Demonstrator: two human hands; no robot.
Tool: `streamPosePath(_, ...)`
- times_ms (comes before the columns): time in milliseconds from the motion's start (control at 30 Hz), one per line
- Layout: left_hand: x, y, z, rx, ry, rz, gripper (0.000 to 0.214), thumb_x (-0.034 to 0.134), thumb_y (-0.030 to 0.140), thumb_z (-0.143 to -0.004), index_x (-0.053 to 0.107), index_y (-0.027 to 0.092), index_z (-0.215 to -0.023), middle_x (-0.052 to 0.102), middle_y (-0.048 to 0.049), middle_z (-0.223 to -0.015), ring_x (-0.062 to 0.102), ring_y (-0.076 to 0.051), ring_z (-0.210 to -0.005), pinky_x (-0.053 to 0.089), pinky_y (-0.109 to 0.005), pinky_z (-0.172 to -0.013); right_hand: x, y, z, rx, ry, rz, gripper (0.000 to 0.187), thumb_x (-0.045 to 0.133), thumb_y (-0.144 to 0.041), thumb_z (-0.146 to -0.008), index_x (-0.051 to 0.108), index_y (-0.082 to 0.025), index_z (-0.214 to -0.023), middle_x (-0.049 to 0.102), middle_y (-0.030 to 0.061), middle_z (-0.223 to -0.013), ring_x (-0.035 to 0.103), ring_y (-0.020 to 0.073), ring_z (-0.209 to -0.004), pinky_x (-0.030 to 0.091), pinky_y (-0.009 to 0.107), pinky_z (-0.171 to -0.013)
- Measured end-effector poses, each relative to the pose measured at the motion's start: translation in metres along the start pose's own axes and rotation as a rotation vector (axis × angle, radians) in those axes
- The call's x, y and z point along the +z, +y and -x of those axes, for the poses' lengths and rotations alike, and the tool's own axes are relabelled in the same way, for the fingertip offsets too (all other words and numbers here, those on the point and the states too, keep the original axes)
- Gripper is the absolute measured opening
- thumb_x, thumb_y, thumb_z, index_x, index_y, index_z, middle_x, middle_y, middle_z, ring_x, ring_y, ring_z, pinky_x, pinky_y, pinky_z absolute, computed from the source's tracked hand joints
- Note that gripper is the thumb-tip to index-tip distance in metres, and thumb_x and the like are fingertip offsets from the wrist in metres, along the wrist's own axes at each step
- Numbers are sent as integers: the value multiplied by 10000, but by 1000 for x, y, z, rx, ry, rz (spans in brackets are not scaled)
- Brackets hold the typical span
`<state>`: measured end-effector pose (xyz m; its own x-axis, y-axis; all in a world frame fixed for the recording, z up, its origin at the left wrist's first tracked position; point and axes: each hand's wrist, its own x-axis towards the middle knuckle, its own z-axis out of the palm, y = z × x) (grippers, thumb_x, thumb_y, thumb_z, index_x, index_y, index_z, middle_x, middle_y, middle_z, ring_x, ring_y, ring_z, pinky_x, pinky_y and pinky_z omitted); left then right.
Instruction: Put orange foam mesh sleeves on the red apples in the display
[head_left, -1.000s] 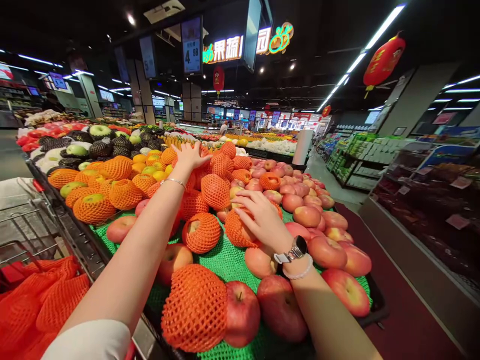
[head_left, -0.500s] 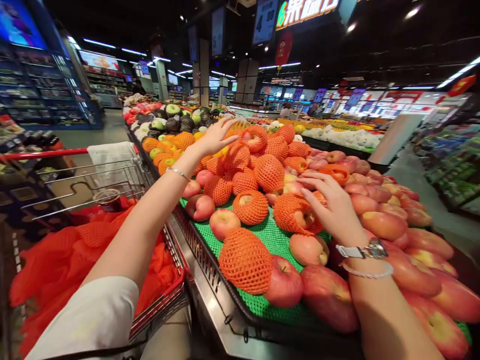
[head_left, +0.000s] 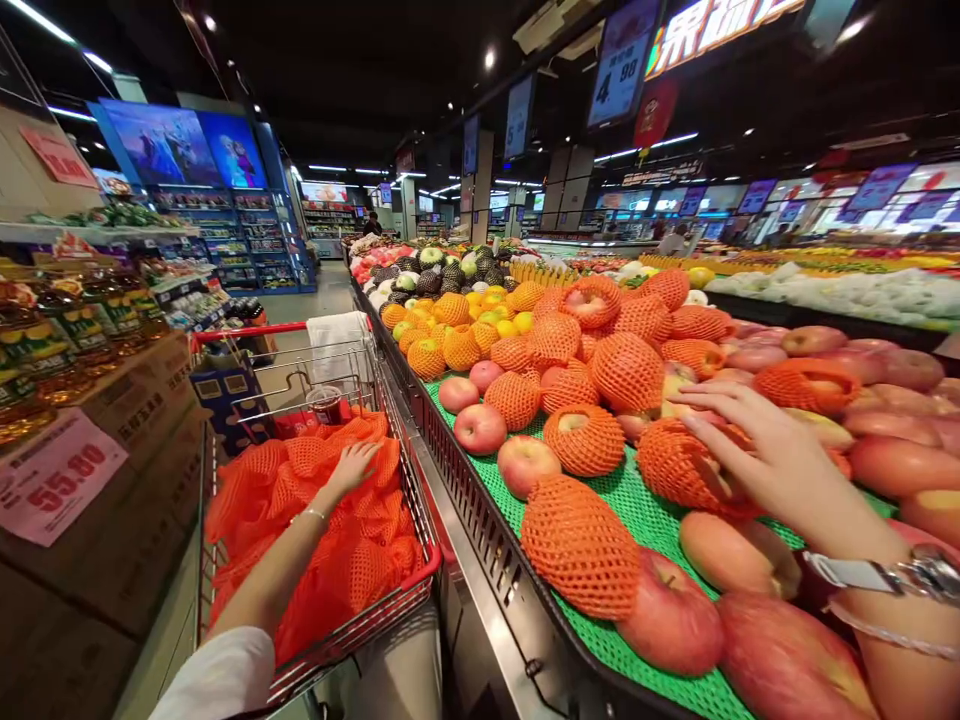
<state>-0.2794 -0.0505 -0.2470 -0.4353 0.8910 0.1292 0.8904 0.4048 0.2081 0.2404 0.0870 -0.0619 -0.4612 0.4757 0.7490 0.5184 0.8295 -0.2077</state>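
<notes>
My left hand (head_left: 351,467) rests with its fingers apart on a heap of orange foam net sleeves (head_left: 367,570) inside a red-rimmed shopping cart (head_left: 360,610). My right hand (head_left: 765,448) is curved over a foam-netted apple (head_left: 679,466) on the fruit display, gripping it. Bare red-yellow apples (head_left: 474,430) and more netted apples (head_left: 581,545) lie around it on a green mesh mat (head_left: 637,510). A large bare apple (head_left: 667,620) sits below my right hand, near the display's front edge.
The cart stands beside the display's metal edge (head_left: 480,570), with a white towel (head_left: 334,345) over its handle. Boxed goods with a 55.80 price sign (head_left: 56,475) stand on the left. Fruit stalls continue ahead, and a person (head_left: 373,225) stands far down the aisle.
My left hand has moved from the fruit down into the cart onto the orange netting. The view has turned left. My right hand stays on the netted apple.
</notes>
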Motion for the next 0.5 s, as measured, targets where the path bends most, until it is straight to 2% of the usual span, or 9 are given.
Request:
streamPosePath(67,4,9,-9,-36,-26,-53,503,649,194,-850,525,184,-1337,571,-132,-1387,481,-290,-1327,361,-462,-1113,0,-1,1,27,2,-6,284,503,-482,-929,668,-280,-1041,693,116,-1128,638,303,-1102,481,482,-982)
streamPosePath(133,-1,22,-24,-99,-56,-102,425,617,289,-910,541,159,-1307,585,-131,-1336,549,-277,-1240,433,-501,-1054,-1,-3,1,53,-19,-26,297,492,-469,-933,669,-259,-1046,699,117,-1119,642,304,-1091,488,490,-975)
streamPosePath(233,-26,41,-48,-179,-96,-163,330,607,371,-928,611,148,-1172,646,-82,-1184,639,-213,-1055,537,-456,-932,-2,-7,-1,58,-62,-45,298,477,-434,-940,666,-233,-1052,710,97,-1105,654,285,-1065,500,489,-965)
streamPosePath(333,-77,58,-66,-229,-32,-226,222,606,322,-922,655,131,-1025,702,-91,-1030,667,-231,-964,547,-461,-859,-4,-11,-3,71,-72,-40,271,483,-386,-945,666,-217,-1053,715,87,-1097,662,258,-1036,517,447,-934)
streamPosePath(400,-124,69,-70,-215,56,-251,150,561,201,-879,680,113,-857,724,-163,-905,680,-331,-904,526,-513,-781,-6,-14,-5,77,-65,-41,264,484,-367,-949,669,-211,-1054,717,87,-1091,665,250,-1023,523,430,-916)
streamPosePath(433,-149,77,-68,-192,112,-258,170,526,187,-864,686,132,-848,722,-167,-900,675,-351,-896,514,-534,-779,-7,-15,-5,79,-60,-42,261,485,-361,-950,672,-211,-1053,720,86,-1088,667,249,-1018,525,429,-912)
streamPosePath(500,-196,103,-56,-85,257,-253,215,496,263,-855,690,220,-937,699,-109,-920,654,-318,-870,513,-496,-781,-9,-17,-6,81,-51,-47,253,487,-353,-952,678,-214,-1043,726,82,-1078,673,251,-1007,529,433,-903)
